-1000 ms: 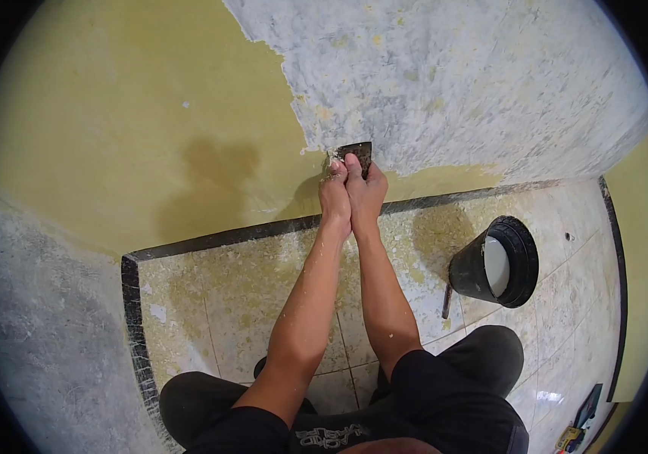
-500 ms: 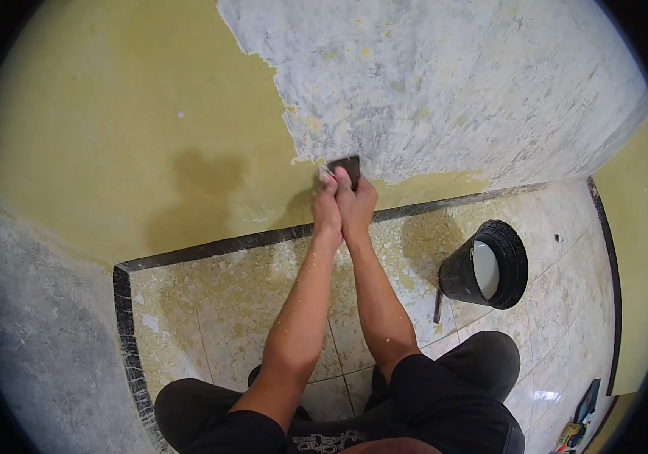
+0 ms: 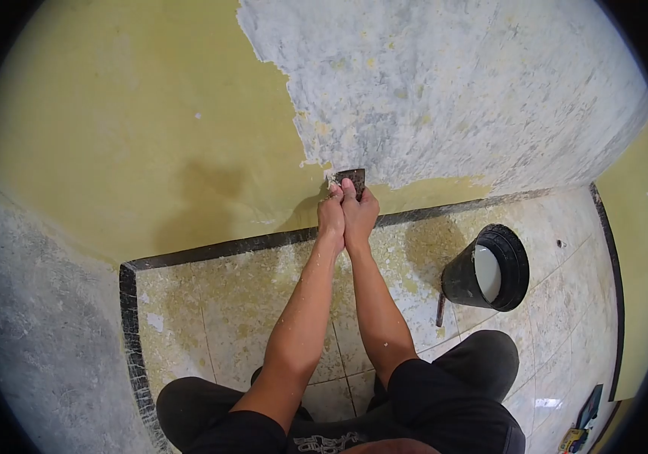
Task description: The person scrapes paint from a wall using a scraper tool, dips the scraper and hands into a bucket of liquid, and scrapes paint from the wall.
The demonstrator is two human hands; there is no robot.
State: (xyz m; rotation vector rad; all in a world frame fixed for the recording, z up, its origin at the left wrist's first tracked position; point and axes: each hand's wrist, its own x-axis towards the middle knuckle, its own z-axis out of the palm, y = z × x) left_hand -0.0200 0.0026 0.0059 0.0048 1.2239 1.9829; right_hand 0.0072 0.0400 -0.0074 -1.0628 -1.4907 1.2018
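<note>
My left hand (image 3: 330, 217) and my right hand (image 3: 360, 214) are pressed side by side, closed around a dark, flat-bladed scraper (image 3: 353, 177). Its blade lies against the wall at the lower edge of the bare patch. Yellow-green paint (image 3: 127, 121) covers the wall to the left, and rough white-grey plaster (image 3: 445, 91) shows up and to the right. A ragged paint edge runs down to the blade. Crumbs of paint sit by my left fingertips. The scraper's handle is hidden inside my hands.
A black bucket (image 3: 456, 280) with whitish liquid (image 3: 487, 272) stands on the tiled floor to the right, a dark stick (image 3: 440, 310) beside it. Paint flakes (image 3: 248, 284) litter the floor. A black baseboard (image 3: 188, 256) runs along the wall. Small items (image 3: 575, 437) lie at the lower right.
The scraper and both hands have moved slightly down the wall. The whole view has shifted a little. The bucket stays where it was on the floor.
</note>
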